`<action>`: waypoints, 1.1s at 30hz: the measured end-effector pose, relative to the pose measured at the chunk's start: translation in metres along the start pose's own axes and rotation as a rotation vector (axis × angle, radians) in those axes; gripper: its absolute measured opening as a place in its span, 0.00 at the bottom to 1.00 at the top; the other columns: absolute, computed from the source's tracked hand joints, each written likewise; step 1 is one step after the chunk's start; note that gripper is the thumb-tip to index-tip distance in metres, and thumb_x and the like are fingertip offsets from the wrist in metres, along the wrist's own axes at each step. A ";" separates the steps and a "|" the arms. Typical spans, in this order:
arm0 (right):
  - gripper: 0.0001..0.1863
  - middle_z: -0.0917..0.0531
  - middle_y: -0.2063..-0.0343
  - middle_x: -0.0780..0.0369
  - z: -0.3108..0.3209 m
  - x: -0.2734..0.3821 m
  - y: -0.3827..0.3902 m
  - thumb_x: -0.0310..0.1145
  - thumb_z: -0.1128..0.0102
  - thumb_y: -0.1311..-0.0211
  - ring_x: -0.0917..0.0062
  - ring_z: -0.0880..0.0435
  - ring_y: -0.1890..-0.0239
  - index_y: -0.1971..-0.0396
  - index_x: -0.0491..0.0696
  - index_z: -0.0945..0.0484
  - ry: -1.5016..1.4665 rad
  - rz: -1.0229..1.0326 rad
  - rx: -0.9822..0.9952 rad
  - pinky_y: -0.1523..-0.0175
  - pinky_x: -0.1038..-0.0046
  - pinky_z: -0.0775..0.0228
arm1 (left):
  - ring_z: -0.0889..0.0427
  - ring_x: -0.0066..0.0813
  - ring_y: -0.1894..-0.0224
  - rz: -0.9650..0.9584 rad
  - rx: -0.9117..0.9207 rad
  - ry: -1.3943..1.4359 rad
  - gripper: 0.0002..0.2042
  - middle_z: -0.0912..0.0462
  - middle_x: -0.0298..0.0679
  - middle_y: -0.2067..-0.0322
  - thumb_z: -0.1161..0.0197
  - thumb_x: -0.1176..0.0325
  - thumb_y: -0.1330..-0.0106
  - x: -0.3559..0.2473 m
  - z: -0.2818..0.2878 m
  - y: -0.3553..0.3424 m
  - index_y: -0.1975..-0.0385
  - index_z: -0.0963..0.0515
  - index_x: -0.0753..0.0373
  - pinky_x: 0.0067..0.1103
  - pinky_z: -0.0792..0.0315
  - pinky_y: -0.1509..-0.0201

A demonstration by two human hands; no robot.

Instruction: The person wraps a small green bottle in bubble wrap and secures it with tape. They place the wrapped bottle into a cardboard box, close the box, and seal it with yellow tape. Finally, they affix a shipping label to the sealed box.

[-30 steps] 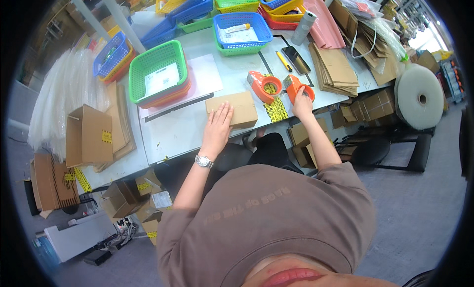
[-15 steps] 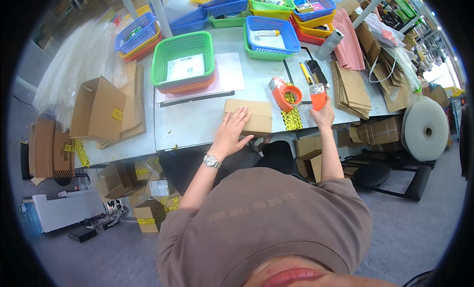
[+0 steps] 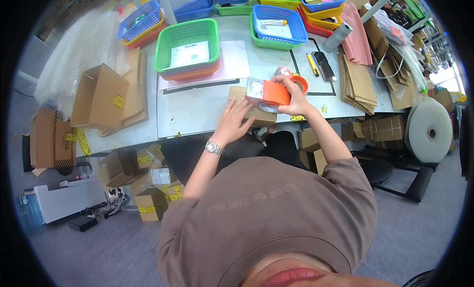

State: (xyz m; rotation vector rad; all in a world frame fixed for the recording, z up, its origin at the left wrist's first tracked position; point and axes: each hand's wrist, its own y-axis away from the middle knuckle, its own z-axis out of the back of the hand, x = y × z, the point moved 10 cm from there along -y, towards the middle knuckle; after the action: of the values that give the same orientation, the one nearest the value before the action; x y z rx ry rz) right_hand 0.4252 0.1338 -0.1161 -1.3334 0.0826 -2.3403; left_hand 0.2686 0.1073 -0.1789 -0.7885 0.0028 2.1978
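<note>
A small brown cardboard box (image 3: 238,92) lies at the table's near edge, partly hidden by my hands. My left hand (image 3: 232,120) rests on its left part, fingers stretched out and a little apart. A wristwatch (image 3: 213,148) is on that wrist. My right hand (image 3: 295,100) is closed round an orange tape dispenser (image 3: 276,93), held just over the box's right part. The roll under it is mostly hidden, so whether tape touches the box I cannot tell. Just behind my right hand lies a second orange tape dispenser (image 3: 300,83).
Stacked plastic baskets (image 3: 187,28) stand behind the box, others along the back. A yellow cutter (image 3: 312,64) and a phone (image 3: 324,66) lie to the right, beside folded cardboard (image 3: 356,84). An open carton (image 3: 98,97) stands at the left.
My right hand has brought its tape dispenser leftward from the right of the table to over the box. My left hand has stayed on the box.
</note>
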 end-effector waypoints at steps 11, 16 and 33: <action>0.33 0.19 0.59 0.58 -0.007 0.024 -0.006 0.37 0.29 0.62 0.65 0.17 0.54 0.51 0.47 0.29 0.161 0.006 0.036 0.49 0.68 0.27 | 0.21 0.39 0.47 0.604 -0.105 1.394 0.26 0.19 0.53 0.53 0.54 0.54 0.26 0.046 0.034 -0.011 0.35 0.40 0.63 0.30 0.31 0.40; 0.33 0.19 0.60 0.58 -0.006 0.027 -0.005 0.39 0.27 0.61 0.66 0.17 0.56 0.51 0.47 0.29 0.179 0.036 0.007 0.50 0.69 0.27 | 0.19 0.34 0.53 0.707 -0.060 1.677 0.18 0.18 0.45 0.56 0.42 0.56 0.31 0.062 0.003 -0.008 0.48 0.29 0.59 0.28 0.29 0.45; 0.35 0.20 0.55 0.57 -0.009 0.025 0.002 0.32 0.30 0.64 0.69 0.19 0.51 0.49 0.43 0.30 0.118 0.061 -0.010 0.44 0.71 0.30 | 0.22 0.31 0.50 0.711 -0.197 1.788 0.20 0.20 0.39 0.54 0.35 0.65 0.35 0.069 -0.020 -0.008 0.46 0.32 0.63 0.28 0.28 0.43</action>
State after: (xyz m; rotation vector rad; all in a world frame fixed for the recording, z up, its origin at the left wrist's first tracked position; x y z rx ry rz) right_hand 0.4077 0.1203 -0.1017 -1.1806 0.1694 -2.3679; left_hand 0.2504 0.1543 -0.2304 -2.8471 1.0522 1.2276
